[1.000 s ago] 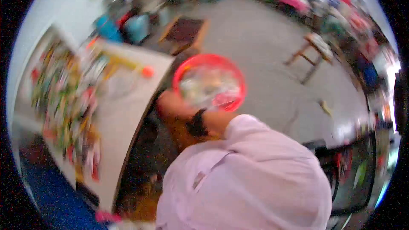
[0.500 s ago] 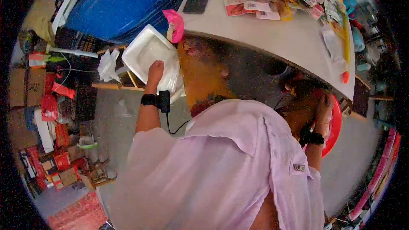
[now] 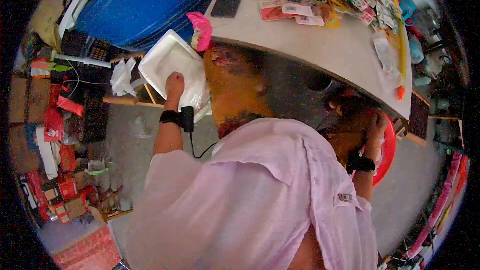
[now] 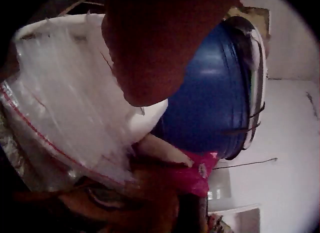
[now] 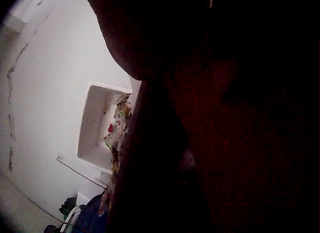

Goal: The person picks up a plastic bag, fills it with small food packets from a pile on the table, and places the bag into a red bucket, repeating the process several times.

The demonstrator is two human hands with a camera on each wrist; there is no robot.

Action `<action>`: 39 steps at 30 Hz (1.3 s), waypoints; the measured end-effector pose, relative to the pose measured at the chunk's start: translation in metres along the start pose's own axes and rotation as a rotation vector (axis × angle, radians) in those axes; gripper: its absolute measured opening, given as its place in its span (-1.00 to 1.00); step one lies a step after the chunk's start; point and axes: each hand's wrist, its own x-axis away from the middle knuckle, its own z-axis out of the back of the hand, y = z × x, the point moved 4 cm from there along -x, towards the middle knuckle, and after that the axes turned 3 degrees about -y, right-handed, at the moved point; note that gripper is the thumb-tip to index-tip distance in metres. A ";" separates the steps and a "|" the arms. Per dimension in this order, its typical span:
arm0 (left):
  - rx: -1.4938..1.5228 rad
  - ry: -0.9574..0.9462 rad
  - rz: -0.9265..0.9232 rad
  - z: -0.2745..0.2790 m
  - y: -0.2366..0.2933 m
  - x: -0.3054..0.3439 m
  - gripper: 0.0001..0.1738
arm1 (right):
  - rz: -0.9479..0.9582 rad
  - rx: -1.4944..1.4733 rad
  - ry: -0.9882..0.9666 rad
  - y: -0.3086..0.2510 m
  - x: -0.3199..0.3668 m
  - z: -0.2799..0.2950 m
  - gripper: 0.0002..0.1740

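Left hand: person's left hand [image 3: 174,86] over the white rectangular foam box [image 3: 154,60], at the clear plastic bags with a red stripe [image 4: 75,88]; finger state unclear, can't tell if pinching.
Right hand: right hand [image 3: 376,126] low by the round red plastic basin [image 3: 390,145]; fingers too dark, can't tell.
Box and bags: on the person's left, past the table's [image 3: 310,45] near edge; left hand much nearer, right well apart.
Long axis: box sits slanted; bags cover its near end, axis uncertain.
Basin: person's right side, partly behind right forearm.
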 end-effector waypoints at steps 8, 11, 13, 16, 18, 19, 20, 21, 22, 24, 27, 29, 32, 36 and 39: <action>0.480 0.211 -0.306 0.073 0.080 0.005 -0.84 | -0.318 -0.446 0.043 0.015 -0.018 0.014 -0.82; 0.675 0.064 -0.295 0.081 0.147 0.015 -0.86 | -0.087 -0.398 0.049 -0.087 -0.053 0.031 -0.83; 0.680 0.027 -0.439 0.069 0.187 0.019 -0.87 | -0.255 -0.662 -0.123 -0.135 -0.067 0.014 -0.78; 0.478 0.042 -0.667 0.054 0.253 0.045 -0.87 | -0.162 -0.876 -0.415 -0.184 -0.083 -0.034 -0.73; 0.630 -0.225 -0.533 0.024 0.276 0.053 -0.85 | 0.314 -0.605 -0.349 -0.219 -0.088 -0.058 -0.73; 0.678 -0.286 -0.538 0.015 0.287 0.059 -0.84 | 0.164 -0.705 -0.474 -0.236 -0.086 -0.065 -0.72; 0.722 -0.345 -0.542 0.006 0.297 0.066 -0.84 | 0.011 -0.805 -0.597 -0.251 -0.081 -0.070 -0.72; 0.764 -0.407 -0.544 0.001 0.305 0.071 -0.83 | 0.035 -0.842 -0.609 -0.259 -0.080 -0.077 -0.72; 0.855 -0.477 -0.479 -0.002 0.311 0.076 -0.84 | 0.059 -0.880 -0.620 -0.264 -0.078 -0.086 -0.71; 1.029 -0.626 -0.332 -0.006 0.318 0.086 -0.87 | 0.039 -0.913 -0.676 -0.263 -0.076 -0.098 -0.71; 1.140 -0.695 -0.303 -0.019 0.319 0.086 -0.88 | -0.053 -0.893 -0.763 -0.257 -0.073 -0.103 -0.71; 1.216 -0.749 -0.256 -0.024 0.320 0.089 -0.89 | -0.058 -0.867 -0.767 -0.256 -0.073 -0.092 -0.72; 1.323 -0.844 -0.177 -0.032 0.317 0.089 -0.91 | 0.018 -0.811 -0.837 -0.252 -0.075 -0.092 -0.73; 1.400 -0.902 -0.124 -0.015 0.327 0.102 -0.93 | -0.103 -1.023 -0.766 -0.251 -0.074 -0.082 -0.74; 1.339 -0.899 -0.117 -0.018 0.328 0.105 -0.93 | -0.023 -0.909 -0.710 -0.255 -0.070 -0.078 -0.75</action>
